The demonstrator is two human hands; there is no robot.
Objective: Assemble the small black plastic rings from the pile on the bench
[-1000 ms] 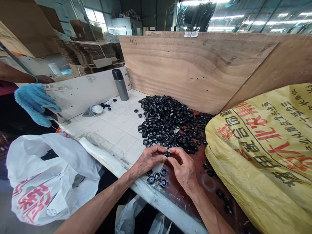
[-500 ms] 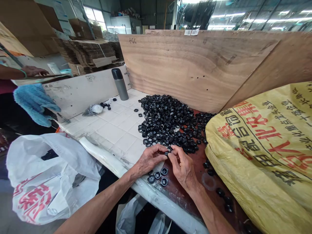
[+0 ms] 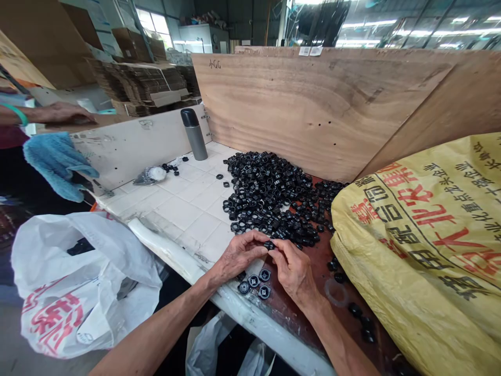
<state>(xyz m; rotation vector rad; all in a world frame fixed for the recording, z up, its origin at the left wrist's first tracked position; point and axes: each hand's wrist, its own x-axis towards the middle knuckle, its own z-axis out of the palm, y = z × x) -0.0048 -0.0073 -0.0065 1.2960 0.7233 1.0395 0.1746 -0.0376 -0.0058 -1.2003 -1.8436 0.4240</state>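
Note:
Between both hands, in front of the heap, is a small black part (image 3: 269, 245). My left hand (image 3: 239, 256) pinches it from the left with thumb and fingers. From the right, my right hand (image 3: 290, 265) grips the same part with thumb and index finger, the fingertips of both hands nearly meeting. Just beyond lies a large heap of black ring-shaped parts (image 3: 266, 183). Below my left hand, several round black parts (image 3: 254, 281) with spoked centres lie grouped near the table edge.
A yellow printed sack (image 3: 415, 235) covers the right side. A grey bottle (image 3: 194, 136) stands by the wooden board (image 3: 313, 104). White plastic bag (image 3: 90, 277) hangs at the left, below a blue cloth (image 3: 58, 162). Another person's hand (image 3: 70, 112) is at far left.
The black part between my fingers has turned slightly, and my right fingertips have shifted on it. At the far left, the other person's hand has moved to the right.

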